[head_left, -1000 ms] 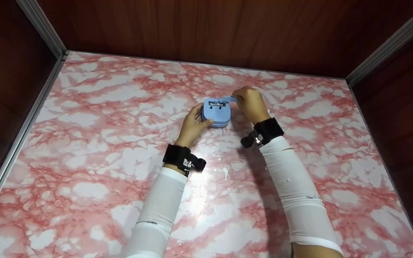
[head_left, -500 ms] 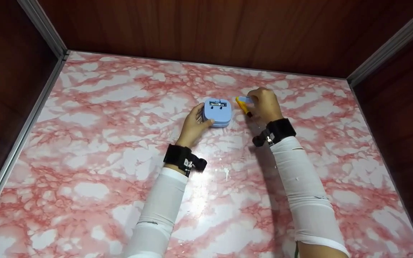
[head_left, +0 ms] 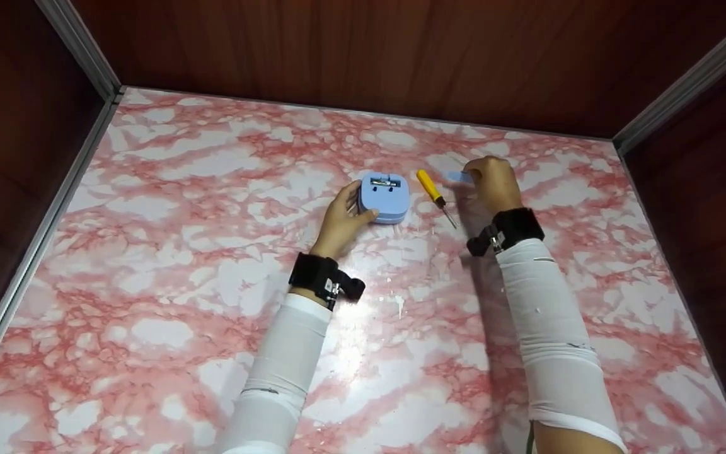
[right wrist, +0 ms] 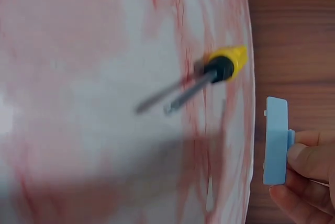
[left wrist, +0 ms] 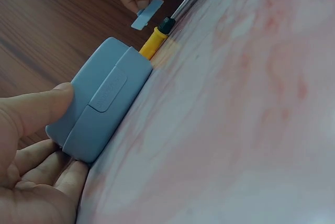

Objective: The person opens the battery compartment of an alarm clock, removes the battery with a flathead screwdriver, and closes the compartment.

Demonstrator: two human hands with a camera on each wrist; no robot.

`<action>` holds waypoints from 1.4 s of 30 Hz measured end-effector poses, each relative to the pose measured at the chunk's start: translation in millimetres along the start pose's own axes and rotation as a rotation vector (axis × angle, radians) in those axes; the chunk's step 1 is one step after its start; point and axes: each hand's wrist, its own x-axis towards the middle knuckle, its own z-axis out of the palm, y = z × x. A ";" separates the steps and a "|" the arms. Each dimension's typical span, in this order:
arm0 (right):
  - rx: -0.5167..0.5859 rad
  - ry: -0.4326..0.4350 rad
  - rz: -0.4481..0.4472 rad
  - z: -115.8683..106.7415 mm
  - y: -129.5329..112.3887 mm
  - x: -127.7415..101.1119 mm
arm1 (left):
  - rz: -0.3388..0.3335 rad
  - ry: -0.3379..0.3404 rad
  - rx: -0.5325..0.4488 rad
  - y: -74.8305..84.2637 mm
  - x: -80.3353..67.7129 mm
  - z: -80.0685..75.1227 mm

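A rounded light-blue box (head_left: 385, 202) lies on the table with an uncovered battery compartment (head_left: 385, 182) on its top, a battery visible inside. My left hand (head_left: 342, 221) grips its left side, thumb on the front and fingers behind, as the left wrist view also shows. To the right, my right hand (head_left: 495, 183) pinches a flat blue battery cover (right wrist: 276, 140) by a small tab, held up off the table. Between the two hands a screwdriver (head_left: 429, 185) with a yellow handle lies on the table, its metal tip pointing toward me.
The table (head_left: 167, 252) has a red-and-white marbled surface. Dark wood panels (head_left: 363, 57) stand at its back and on both sides, with grey metal strips (head_left: 82, 50) at the corners. Each wrist wears a black camera band (head_left: 312, 272).
My right hand has moved right with the battery cover, away from the box, uncovering the battery compartment and bringing the screwdriver into view. My left hand keeps its grip on the box.
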 end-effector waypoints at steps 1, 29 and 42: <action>0.000 -0.002 0.001 -1.3 1.8 -0.3 | -0.001 0.000 -0.003 0.1 0.1 0.1; -0.140 -0.074 0.082 -34.6 40.8 0.9 | 0.002 -0.002 0.016 0.6 0.5 -1.0; -0.212 -0.148 0.102 -39.8 53.1 4.8 | 0.004 -0.013 0.006 -1.1 0.1 -1.5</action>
